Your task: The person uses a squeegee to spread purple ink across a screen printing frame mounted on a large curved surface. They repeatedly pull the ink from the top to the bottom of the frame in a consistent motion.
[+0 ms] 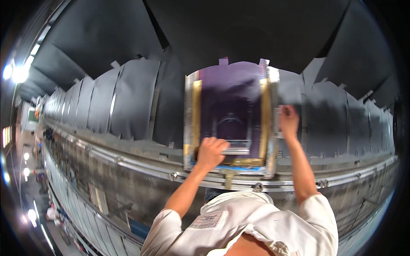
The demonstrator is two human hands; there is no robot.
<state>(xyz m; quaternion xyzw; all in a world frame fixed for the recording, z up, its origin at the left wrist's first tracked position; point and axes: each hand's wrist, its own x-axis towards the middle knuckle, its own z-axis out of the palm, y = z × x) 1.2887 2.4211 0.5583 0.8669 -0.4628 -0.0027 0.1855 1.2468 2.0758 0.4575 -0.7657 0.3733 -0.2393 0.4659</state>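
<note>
A screen-printing frame (272,168) with metal sides and a dark purple mesh (230,91) lies in front of me on a long table. My left hand (211,153) is closed around the left end of a squeegee (237,147), a flat bar lying crosswise on the mesh near its close end. My right hand (289,122) is beside the frame's right side, its fingers curled and slightly blurred. Whatever those fingers hold, if anything, cannot be made out.
Dark grey panels (133,100) lie in a row along the table to both sides. A metal rail (141,165) with several round fittings runs along the near edge. Large black sheets (256,34) spread beyond. Another long row of panels (81,187) stands at the lower left.
</note>
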